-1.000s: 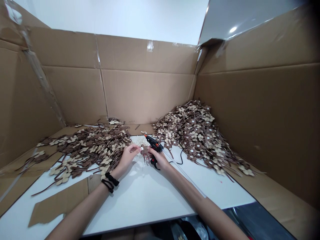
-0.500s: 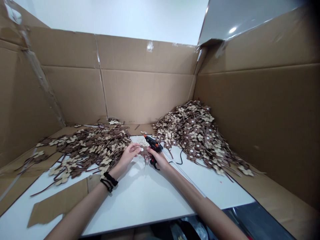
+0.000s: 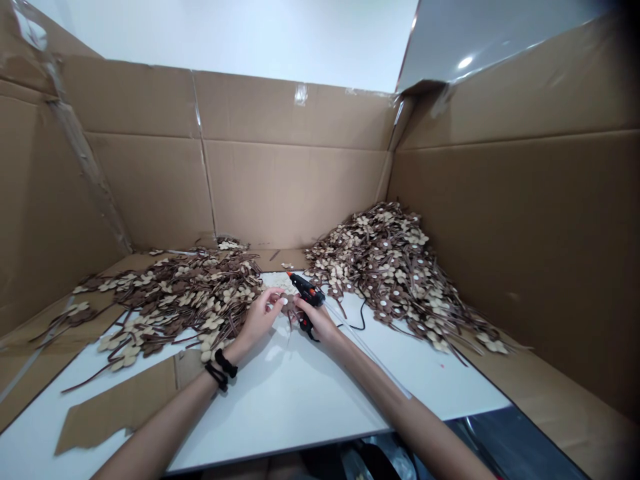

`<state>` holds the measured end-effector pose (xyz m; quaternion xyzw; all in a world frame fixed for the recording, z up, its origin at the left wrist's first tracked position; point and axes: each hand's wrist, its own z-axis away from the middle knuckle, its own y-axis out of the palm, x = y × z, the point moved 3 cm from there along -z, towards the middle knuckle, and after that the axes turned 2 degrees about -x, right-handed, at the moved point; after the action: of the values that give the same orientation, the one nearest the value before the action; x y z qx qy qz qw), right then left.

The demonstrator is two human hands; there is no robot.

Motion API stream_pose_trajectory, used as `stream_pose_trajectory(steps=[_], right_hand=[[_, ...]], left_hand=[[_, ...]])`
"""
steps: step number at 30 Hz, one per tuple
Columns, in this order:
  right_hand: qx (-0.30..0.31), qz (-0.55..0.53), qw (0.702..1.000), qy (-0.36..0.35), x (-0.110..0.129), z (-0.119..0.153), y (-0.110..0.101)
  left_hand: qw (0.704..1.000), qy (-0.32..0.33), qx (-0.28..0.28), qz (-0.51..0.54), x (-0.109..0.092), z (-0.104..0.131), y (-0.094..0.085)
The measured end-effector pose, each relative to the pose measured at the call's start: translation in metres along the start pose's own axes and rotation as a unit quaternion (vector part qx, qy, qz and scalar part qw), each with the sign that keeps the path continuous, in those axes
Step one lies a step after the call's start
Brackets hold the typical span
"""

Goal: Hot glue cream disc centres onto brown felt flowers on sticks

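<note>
My right hand (image 3: 319, 321) is wrapped round a black and orange hot glue gun (image 3: 309, 291), its orange nozzle tilted up and to the left. The thumb of that hand also touches a brown flower (image 3: 289, 308) with a thin tail. My left hand (image 3: 261, 317) pinches the same flower from the left, its thumb by a round white dot (image 3: 285, 301) on the petals. Behind the fingers is a small heap of white pieces (image 3: 284, 283), partly covered. A clear glue stick (image 3: 370, 352) runs back from the gun over my right forearm.
Brown and cream flowers with tails form a pile on the left (image 3: 185, 293) and a taller pile on the right (image 3: 385, 260), many with white dots. A torn cardboard piece (image 3: 120, 408) lies on the white table (image 3: 280, 413). Cardboard walls (image 3: 300, 187) enclose three sides. A black cord (image 3: 363, 317) trails rightward.
My left hand has shifted slightly at the flower, its wrist a little to the right and lower. The glue gun stays in my right hand, almost unmoved.
</note>
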<state>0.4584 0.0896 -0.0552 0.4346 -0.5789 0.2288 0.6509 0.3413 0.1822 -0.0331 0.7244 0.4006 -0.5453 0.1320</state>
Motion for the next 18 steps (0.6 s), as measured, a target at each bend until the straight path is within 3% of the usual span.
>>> stream_pose_trajectory(steps=[18], right_hand=[[0.021, 0.01, 1.0, -0.003, -0.0034, -0.0003, 0.0043]], left_hand=[[0.994, -0.087, 0.054, 0.047, -0.0015, -0.0028, 0.003]])
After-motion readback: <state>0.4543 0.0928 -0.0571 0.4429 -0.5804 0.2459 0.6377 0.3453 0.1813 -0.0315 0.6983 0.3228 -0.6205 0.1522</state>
